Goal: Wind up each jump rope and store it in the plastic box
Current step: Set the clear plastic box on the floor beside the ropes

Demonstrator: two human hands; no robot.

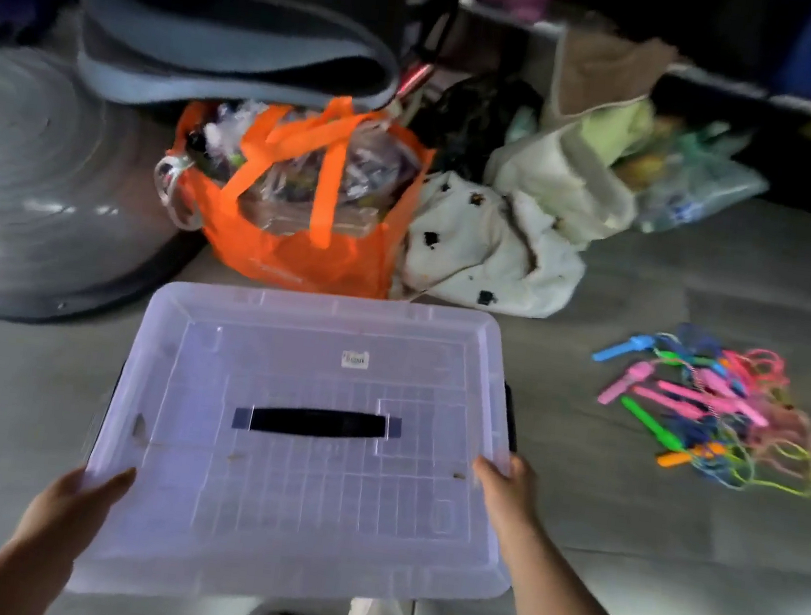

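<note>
I hold the plastic box (304,448) in front of me with both hands. It is clear, its lid is on top, and a black handle (318,421) is set in the middle of the lid. My left hand (79,497) grips the near left corner, thumb lying on top of the lid and fingers hidden underneath. My right hand (506,488) grips the right edge, fingers curled round the rim just below a dark side latch (512,417). I cannot tell whether the box rests on the floor (667,569) or hangs just above it.

The jump ropes (717,417) lie in a loose tangled pile on the floor to my right, well apart from the box. Their handles are pink, blue, green and orange, and their cords are pink and yellow-green.

Beyond the box stands an orange bag (297,253) stuffed with plastic-wrapped things. A white cloth with dark spots (487,251) is crumpled just beside the bag. To the left are a grey dome (24,189) and a rolled mat (231,45).
</note>
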